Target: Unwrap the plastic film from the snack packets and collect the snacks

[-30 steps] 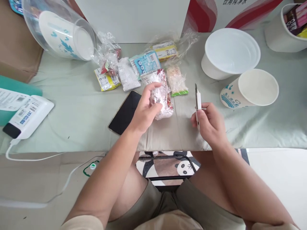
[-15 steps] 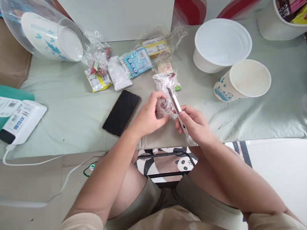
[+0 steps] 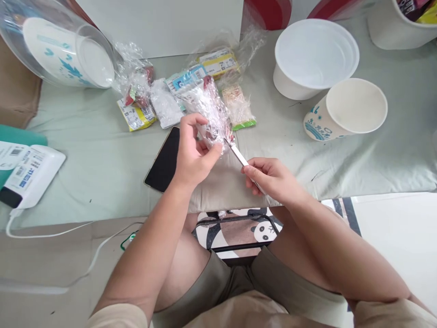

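Note:
My left hand (image 3: 196, 152) grips a crinkled clear plastic packet (image 3: 213, 109) with whitish and dark red parts; its contents are hard to make out. In my right hand (image 3: 271, 177) is a utility knife (image 3: 241, 156), its blade tip at the packet's lower right edge. Whether the blade has pierced the plastic, I cannot tell. A black smartphone (image 3: 163, 161) lies partly behind my left hand. Just right of the packet rests a clear-wrapped pack with a green edge (image 3: 238, 105). Behind the held packet, a blue sachet (image 3: 187, 78) is partly covered.
Other small packets (image 3: 165, 102) lie at the back left. A white bowl (image 3: 316, 57) and a paper cup (image 3: 357, 107) stand at right. Farther right is a tub (image 3: 389, 32) of colourful wrappers. A plastic-bagged stack of bowls (image 3: 68, 52) and a white device with a cable (image 3: 37, 175) are at left.
My left hand has moved left with the packet, tilting it over the blue sachet and the phone. The knife has swung lower, its tip now at the packet's edge.

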### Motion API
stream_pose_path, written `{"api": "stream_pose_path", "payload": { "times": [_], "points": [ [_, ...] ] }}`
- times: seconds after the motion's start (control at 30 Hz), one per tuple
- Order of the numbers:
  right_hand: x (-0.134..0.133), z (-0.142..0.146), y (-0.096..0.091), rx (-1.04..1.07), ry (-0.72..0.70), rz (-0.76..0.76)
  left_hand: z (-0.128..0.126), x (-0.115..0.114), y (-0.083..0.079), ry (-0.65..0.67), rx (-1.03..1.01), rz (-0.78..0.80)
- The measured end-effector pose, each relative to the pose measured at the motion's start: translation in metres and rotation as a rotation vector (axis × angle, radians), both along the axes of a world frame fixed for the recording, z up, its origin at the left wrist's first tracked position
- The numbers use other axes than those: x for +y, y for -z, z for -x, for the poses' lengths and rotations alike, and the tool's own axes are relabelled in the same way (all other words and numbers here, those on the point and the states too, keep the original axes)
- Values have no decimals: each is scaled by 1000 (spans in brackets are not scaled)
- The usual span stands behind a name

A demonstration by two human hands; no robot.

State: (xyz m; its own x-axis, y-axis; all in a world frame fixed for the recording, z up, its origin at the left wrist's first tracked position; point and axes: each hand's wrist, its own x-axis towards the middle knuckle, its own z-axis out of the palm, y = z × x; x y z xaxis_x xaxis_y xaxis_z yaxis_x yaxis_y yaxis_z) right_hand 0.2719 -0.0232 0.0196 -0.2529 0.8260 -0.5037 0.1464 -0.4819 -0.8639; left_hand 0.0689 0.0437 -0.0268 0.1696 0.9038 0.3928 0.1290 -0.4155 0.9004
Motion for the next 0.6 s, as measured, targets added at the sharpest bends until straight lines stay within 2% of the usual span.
{"api": "stream_pose_path", "payload": {
  "times": [0.1, 0.2, 0.27, 0.37, 0.43, 0.5, 0.53, 0.6],
  "points": [
    [-3, 1, -3, -26, -58, 2, 7, 7, 1, -83, -65, -32],
    [-5, -3, -4, -108, -97, -69, 18, 15, -3, -163, -151, 24],
    [-3, -12, 2, -258, -19, -259, 26, 20, -5, -188, -176, 79],
    [8, -32, 21, -650, 186, -671, 29, 22, -8, -168, -198, 144],
    [16, -44, 33, -903, 283, -868, 24, 18, -10, -85, -219, 204],
    [21, -50, 40, -1025, 345, -996, 15, 10, -14, 53, -225, 296],
    [22, -50, 41, -1014, 345, -1050, 10, 5, -17, 138, -218, 359],
    [21, -43, 38, -867, 258, -1143, 3, -4, -23, 313, -196, 484]
  ]
}}
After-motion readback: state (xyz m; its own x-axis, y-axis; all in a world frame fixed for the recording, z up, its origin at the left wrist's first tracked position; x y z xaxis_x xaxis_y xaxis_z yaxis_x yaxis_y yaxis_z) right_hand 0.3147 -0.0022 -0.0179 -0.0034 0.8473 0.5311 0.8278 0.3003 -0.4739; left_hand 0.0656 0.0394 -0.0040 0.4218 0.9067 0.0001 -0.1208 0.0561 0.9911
